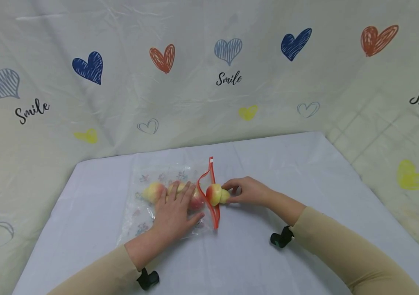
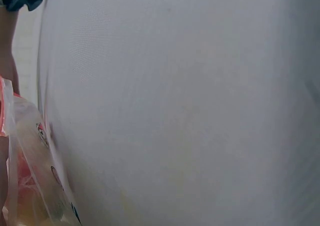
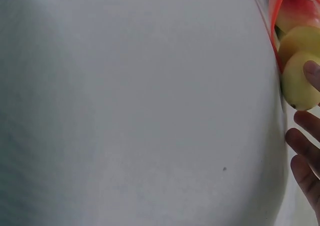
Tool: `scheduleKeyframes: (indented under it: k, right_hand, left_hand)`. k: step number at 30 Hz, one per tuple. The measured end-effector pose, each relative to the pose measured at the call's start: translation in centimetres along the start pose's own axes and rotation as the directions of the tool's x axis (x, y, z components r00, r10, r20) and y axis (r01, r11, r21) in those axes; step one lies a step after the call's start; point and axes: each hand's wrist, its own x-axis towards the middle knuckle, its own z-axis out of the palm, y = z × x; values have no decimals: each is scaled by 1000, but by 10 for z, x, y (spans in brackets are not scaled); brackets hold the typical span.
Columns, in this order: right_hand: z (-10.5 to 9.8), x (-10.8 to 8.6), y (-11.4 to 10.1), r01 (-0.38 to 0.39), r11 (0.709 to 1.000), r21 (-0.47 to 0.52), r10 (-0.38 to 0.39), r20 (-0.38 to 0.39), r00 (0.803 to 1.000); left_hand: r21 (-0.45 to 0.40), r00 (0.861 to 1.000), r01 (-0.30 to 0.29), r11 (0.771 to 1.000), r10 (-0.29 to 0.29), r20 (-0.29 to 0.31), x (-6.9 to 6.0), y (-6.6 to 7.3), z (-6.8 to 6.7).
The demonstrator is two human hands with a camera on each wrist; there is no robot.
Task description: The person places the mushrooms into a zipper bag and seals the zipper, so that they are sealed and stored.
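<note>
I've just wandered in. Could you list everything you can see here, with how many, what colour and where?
Bag: one, clear with printed motifs and orange-red edging, flat on the table
Fruits in the bag: several, yellow and red, partly covered, exact count unclear
Fruit at the bag's mouth: seemingly one, yellow with red
Table: one, white-covered, in front
Backdrop: white, behind the table
Hearts: thirteen, blue, orange-red, yellow or outlined, on the backdrop
"Smile" lettering: three, black, same place
Wrist cameras: two, dark, by the cuffs
Sleeves: two, beige
Left hand: one, on the bag
Right hand: one, pinching the mouth's fruit
</note>
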Motion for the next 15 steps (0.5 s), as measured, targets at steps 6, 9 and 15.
scheduleKeyframes:
  k: [6, 9, 15]
  right_hand:
    - [2, 1, -2, 20, 1000, -15, -21, -11, 1000]
    - [2, 1, -5, 8, 1000, -22, -8, -6, 1000]
    - [3, 0, -8, -14, 999, -33, 13, -11, 1000]
  left_hand:
    - [-14, 1000, 1, 1000, -1, 3, 0, 0, -1]
    - [-21, 1000, 0, 1000, 1, 7, 0, 0, -2]
    - [-22, 1000, 4, 1000, -4, 20, -1, 1, -4]
